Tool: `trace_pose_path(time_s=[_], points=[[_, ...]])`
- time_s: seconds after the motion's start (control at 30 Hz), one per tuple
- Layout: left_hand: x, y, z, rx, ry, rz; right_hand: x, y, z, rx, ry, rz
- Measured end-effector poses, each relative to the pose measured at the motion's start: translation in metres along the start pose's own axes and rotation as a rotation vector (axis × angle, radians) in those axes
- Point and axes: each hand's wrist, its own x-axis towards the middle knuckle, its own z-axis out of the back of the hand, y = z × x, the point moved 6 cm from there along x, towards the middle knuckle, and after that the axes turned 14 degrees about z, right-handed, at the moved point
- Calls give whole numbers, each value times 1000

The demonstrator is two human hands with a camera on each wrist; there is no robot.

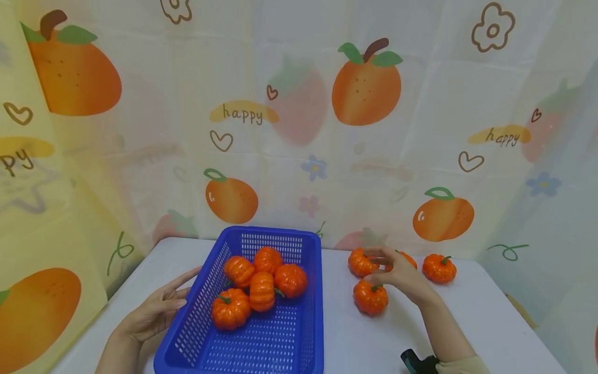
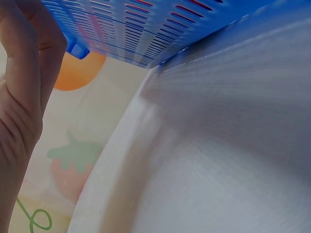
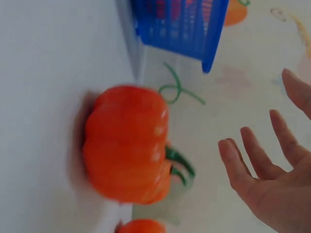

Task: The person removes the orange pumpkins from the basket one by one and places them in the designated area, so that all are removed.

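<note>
My left hand (image 1: 151,314) is at the left side of a blue plastic basket (image 1: 271,345), fingers extended along its rim. In the left wrist view the hand shows beside the slotted basket wall (image 2: 146,29). Several shiny orange toy pumpkins, one with a green stem (image 1: 231,309), lie in the basket. Above the table on the right, my right hand (image 1: 402,275) reaches over a near pumpkin (image 1: 370,298) and a farther pumpkin (image 1: 361,262), its fingers spread and holding nothing. In the right wrist view these fingers (image 3: 262,158) are apart from the pumpkin (image 3: 126,145).
Behind the right hand, another pumpkin (image 1: 409,259) is partly hidden, and one more pumpkin (image 1: 439,268) sits farther right. The white table (image 1: 345,337) ends at a fruit-printed curtain (image 1: 299,197). A dark object (image 1: 418,362) shows by the right wrist.
</note>
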Motion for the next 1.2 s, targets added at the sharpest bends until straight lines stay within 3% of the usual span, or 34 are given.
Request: trace_pose_path(time_s=[0.37, 0.97, 1.2], points=[[0, 1, 3, -11, -58, -11, 29, 33, -52, 75, 92, 122], [-1, 1, 3, -12, -73, -22, 65, 60, -138, 140, 274, 179], [0, 1, 3, -12, -77, -16, 76, 62, -164, 82, 302, 192]])
